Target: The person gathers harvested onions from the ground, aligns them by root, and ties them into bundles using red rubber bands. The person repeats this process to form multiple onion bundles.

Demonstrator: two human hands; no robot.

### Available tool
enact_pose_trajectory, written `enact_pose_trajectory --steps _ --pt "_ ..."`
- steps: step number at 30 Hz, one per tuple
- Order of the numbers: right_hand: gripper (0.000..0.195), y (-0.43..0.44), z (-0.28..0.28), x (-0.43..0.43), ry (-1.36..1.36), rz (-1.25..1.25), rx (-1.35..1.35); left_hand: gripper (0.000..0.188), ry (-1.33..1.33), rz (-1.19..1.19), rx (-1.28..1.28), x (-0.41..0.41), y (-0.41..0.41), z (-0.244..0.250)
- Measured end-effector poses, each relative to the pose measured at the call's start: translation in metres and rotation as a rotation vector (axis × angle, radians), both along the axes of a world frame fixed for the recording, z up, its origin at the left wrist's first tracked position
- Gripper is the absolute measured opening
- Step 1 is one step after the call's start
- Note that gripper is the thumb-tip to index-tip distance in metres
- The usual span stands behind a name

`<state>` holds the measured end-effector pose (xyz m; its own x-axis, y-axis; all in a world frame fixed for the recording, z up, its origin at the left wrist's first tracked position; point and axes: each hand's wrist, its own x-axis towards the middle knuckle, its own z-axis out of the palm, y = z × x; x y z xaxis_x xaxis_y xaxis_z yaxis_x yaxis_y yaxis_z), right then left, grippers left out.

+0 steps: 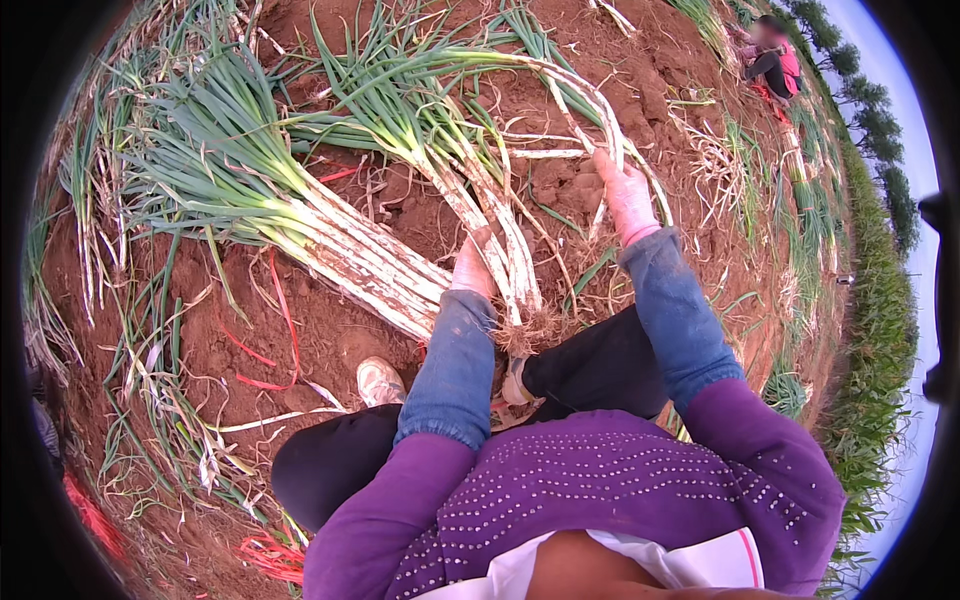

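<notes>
My left hand (472, 271) is closed around the white shanks of a small bunch of green onions (491, 202). Its roots (525, 334) hang between my feet, and its green tops point away from me. In my right hand (628, 196) are a few onion stalks (611, 120), whose long leaves arch over toward the left bunch. A larger bundle of onions (360, 259) lies on the soil to the left, root ends close to my left wrist. Soil streaks its white shanks. Part of my left fingers is hidden behind the stalks.
Red plastic ties (292, 341) lie on the reddish soil at left, with more red strands (274, 556) near my left knee. Loose leaves (161, 360) litter the ground. Onion rows (806, 199) run along the right, where another person (780, 64) crouches far off. Green crops (874, 322) stand beyond.
</notes>
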<state>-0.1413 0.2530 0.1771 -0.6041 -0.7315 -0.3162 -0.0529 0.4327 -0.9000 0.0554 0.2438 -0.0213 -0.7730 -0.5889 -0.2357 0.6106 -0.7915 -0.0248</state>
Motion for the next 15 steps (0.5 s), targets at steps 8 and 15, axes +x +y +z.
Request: enact_pose_trajectory --steps 8,15 --pt "0.047 0.053 -0.065 0.071 -0.410 0.211 0.299 0.030 -0.432 -0.167 -0.015 0.002 -0.010 0.010" --pt "0.038 0.047 -0.073 0.055 -0.424 0.182 0.196 0.028 -0.456 -0.145 0.065 -0.011 -0.013 0.007"
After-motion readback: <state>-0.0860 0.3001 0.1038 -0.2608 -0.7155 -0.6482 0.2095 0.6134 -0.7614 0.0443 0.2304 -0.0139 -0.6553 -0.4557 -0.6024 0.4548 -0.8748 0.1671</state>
